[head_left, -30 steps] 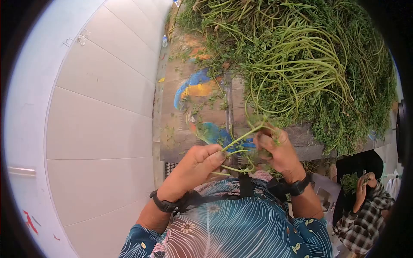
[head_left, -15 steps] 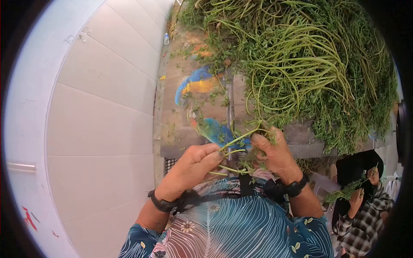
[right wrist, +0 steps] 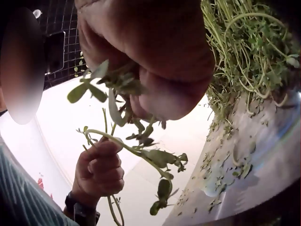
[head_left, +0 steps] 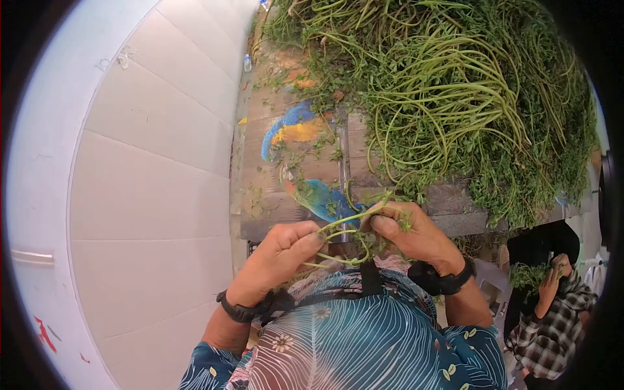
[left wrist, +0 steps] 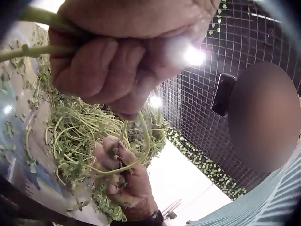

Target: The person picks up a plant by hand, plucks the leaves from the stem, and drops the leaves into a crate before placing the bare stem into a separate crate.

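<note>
In the head view my left hand (head_left: 278,255) grips several green stems (head_left: 339,224) whose ends point toward my right. My right hand (head_left: 416,235) pinches the leafy end of one stem between thumb and forefinger, just right of the left hand. In the left wrist view the left hand (left wrist: 113,52) has its fingers curled round the stems, and the right hand (left wrist: 126,181) is below. The right wrist view has small leaves hanging under the right hand (right wrist: 150,56), with the left hand (right wrist: 99,170) gripping stems beyond.
A large heap of leafy stems (head_left: 455,97) covers the right and back of the wooden table (head_left: 266,221). Loose leaves lie over painted birds (head_left: 318,198). A small bottle (head_left: 247,63) stands by the white wall (head_left: 156,182). Another person (head_left: 552,318) at the right holds greens.
My right hand has moved down and left, closer to the left hand, and now pinches the stem's leafy end. The left hand has shifted slightly left, still gripping the stems.
</note>
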A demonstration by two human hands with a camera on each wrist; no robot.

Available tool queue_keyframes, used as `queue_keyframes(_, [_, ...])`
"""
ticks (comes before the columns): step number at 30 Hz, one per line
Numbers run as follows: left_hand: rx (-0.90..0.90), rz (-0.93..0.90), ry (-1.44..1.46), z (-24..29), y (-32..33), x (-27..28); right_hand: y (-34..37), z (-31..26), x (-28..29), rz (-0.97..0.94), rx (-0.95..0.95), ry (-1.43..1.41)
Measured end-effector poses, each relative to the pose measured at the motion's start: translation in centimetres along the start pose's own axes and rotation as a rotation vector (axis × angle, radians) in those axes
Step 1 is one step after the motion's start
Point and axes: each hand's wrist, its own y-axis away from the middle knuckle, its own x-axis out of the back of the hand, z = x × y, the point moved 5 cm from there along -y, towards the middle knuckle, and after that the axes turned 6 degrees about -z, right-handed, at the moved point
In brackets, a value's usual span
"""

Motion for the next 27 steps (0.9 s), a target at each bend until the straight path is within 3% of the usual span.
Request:
queue_keyframes(2, [0.04, -0.016, -0.029, 0.3, 0.2, -0.1, 0.0, 0.0, 0.3, 0.034, 0.008, 0.072])
queue_keyframes(4, [-0.044, -0.029, -0.162, 0.3, -0.4, -0.7, -0.3, 0.1, 0.8, 0.108, 0.029, 0.213])
queue_keyframes(7, [-0.071, -0.016, -0.224, 0.4, -0.4, -1.0, -0.7, 2.1, 2.3, 0.295, 0.0, 0.073])
queue_keyframes(10, [-0.053, 0.032, -0.204, 0.8, 0.0, -0.2, 0.7, 4.1, 5.9, 0.469, -0.129, -0.557])
queue_keyframes(13, [-0.048, 0.057, -0.271, 1.3, 0.2, 0.1, 2.0, 0.9, 6.9, 0.492, -0.019, -0.431])
queue_keyframes(16, [-0.043, 0.041, -0.372, 2.1, -0.2, -0.3, 1.8, -3.2, 3.9, 0.295, 0.111, 0.098])
queue_keyframes(19, [-0.07, 0.039, -0.46, 3.0, -0.5, -0.8, 0.5, -4.3, 0.1, 0.122, 0.503, 0.652])
queue_keyframes(22, [-0.113, 0.084, -0.518, 3.5, -0.1, -0.4, -0.1, -3.2, 0.2, 0.12, 0.436, 0.837])
queue_keyframes(27, [-0.13, 0.103, -0.556, 3.3, 0.4, 1.5, 1.2, -3.3, 1.6, 0.169, 0.451, 0.87])
